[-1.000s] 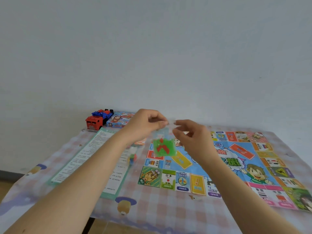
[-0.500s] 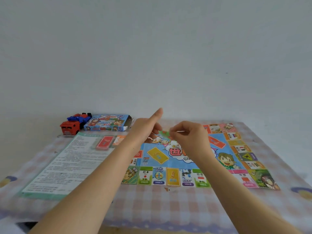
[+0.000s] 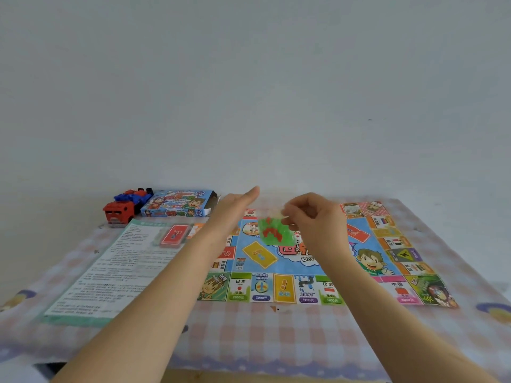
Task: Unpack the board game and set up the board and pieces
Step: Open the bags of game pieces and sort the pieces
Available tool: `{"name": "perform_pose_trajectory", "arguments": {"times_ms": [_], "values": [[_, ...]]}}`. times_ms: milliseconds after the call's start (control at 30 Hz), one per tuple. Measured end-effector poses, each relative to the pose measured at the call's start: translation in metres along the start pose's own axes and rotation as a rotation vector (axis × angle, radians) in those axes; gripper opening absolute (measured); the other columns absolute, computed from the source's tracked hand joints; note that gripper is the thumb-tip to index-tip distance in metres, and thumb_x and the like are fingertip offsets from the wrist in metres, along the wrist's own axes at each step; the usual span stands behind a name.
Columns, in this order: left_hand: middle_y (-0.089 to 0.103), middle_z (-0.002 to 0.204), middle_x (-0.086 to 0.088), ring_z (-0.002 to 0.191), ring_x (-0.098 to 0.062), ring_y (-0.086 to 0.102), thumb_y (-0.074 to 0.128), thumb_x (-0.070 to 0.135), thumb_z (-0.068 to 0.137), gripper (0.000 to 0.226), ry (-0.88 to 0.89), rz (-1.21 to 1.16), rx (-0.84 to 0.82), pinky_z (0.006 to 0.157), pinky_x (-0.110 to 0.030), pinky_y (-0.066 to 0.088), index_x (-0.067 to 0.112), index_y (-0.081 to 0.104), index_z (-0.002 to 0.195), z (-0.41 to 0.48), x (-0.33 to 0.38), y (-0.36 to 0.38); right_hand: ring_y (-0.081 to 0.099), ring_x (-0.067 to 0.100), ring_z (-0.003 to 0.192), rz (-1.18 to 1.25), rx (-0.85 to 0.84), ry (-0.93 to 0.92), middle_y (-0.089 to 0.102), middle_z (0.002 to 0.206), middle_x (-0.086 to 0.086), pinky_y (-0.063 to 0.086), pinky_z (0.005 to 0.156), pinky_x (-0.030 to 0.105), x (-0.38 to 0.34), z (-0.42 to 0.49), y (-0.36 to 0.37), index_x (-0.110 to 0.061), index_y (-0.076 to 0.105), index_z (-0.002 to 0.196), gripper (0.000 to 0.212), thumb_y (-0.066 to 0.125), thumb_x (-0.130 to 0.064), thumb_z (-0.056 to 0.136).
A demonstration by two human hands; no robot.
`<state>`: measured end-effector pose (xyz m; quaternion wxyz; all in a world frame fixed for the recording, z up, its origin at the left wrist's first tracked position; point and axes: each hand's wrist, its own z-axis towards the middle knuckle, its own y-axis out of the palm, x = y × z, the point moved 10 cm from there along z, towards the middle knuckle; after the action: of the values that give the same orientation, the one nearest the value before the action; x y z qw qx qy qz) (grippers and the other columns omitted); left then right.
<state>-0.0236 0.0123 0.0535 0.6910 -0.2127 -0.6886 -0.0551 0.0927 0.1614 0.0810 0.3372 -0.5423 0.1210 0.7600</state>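
**Figure: Both hands raised over the board, small bag of pieces pinched in the right**

At the far left corner of the table (image 3: 249, 335), which is covered with a checked cloth, stands a red and blue toy truck (image 3: 125, 206). Just beside it to the right lies the game box (image 3: 179, 207), its end flap open toward the board. Nearer to you, along the left side of the table, the rule sheet (image 3: 110, 272) lies flat, and a red card deck (image 3: 174, 234) marked with a question mark rests on its far right corner, with an orange deck (image 3: 197, 229) just beyond it, partly hidden by your forearm.

Your left hand (image 3: 235, 210) hovers above the far left part of the game board (image 3: 312, 266), fingers stretched out straight and together, holding nothing.

The board lies unfolded over the middle and right of the table, its near edge short of the table's near edge.

Between your two hands, above the board's far left quarter, hangs a small clear bag of green and red pieces (image 3: 273, 233). The bag is blurred, so you cannot count the pieces.

Your right hand (image 3: 315, 219) pinches the top of that bag between thumb and fingertips, the other fingers curled in. It is raised above the centre of the board.
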Motion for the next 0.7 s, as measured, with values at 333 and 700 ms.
{"name": "perform_pose_trajectory", "arguments": {"times_ms": [333, 700], "values": [[0.072, 0.092, -0.006, 0.083, -0.013, 0.069, 0.066, 0.013, 0.087, 0.009, -0.027, -0.072, -0.313, 0.083, -0.036, 0.056, 0.009, 0.065, 0.094, -0.008, -0.026, 0.033, 0.068, 0.017, 0.059, 0.453, 0.091, 0.413, 0.073, 0.080, 0.010, 0.056, 0.055, 0.024, 0.043, 0.001, -0.007, -0.008, 0.061, 0.089, 0.006, 0.058, -0.013, 0.092], [0.067, 0.100, -0.009, 0.084, -0.016, 0.066, 0.061, 0.011, 0.091, 0.009, -0.023, -0.179, -0.161, 0.066, -0.028, 0.060, 0.009, 0.062, 0.100, 0.000, -0.029, 0.018, 0.034, 0.011, 0.041, 0.169, -0.011, 0.447, 0.072, 0.072, 0.002, 0.033, 0.041, 0.020, 0.057, 0.001, -0.010, -0.014, 0.072, 0.080, 0.010, 0.065, -0.019, 0.086]]}}
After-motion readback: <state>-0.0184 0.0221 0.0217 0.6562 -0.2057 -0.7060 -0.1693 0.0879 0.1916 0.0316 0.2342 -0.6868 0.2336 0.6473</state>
